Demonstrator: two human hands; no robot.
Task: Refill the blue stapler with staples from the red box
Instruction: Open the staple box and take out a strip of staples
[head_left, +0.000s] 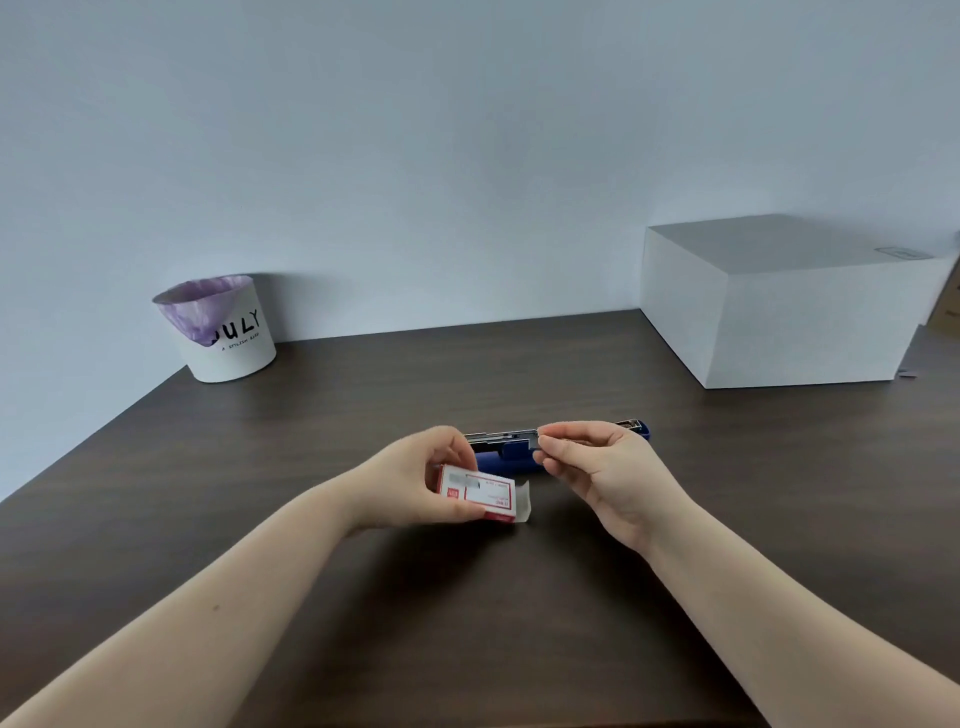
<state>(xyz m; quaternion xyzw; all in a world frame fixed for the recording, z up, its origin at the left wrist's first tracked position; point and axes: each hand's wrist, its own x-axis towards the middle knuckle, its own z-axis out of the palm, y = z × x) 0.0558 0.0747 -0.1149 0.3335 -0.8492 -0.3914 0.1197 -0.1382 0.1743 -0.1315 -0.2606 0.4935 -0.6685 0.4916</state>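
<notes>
The blue stapler (506, 461) lies opened flat on the dark wooden table (363, 415), with its metal magazine (498, 436) facing up, just behind my hands. My left hand (415, 483) holds the red staple box (480, 493) in front of the stapler, the box's end flap open toward the right. My right hand (608, 478) pinches thumb and forefinger at the right end of the magazine. A thin grey strip that looks like staples (571, 441) sits between those fingers. The stapler's right end is partly hidden by this hand.
A white round bin (228, 338) with a purple liner stands at the back left against the wall. A large white box (779, 312) sits at the back right. The table's left edge runs diagonally toward me.
</notes>
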